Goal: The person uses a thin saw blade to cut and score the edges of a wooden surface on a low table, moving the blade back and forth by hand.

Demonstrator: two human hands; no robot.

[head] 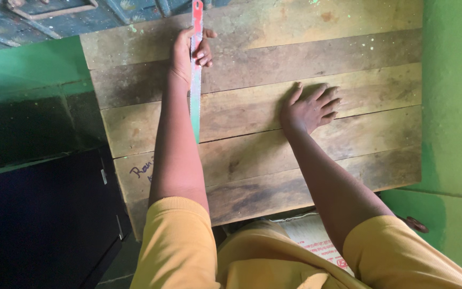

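Measuring step, by the look: left hand point(191, 53) fingers clenched round long red-and-green metal saw blade point(196, 75) laid toward 12 o'clock; right hand point(310, 109) released, flat on weathered plank worktop point(348, 59) — next move needs blade steady.

I see a worn brown wooden plank counter point(348, 59), approx. five boards w/ dark stains & pale green paint specks. On it: long red-and-green metal saw blade point(196, 80) laid across boards; right hand point(310, 109) flat on wood.
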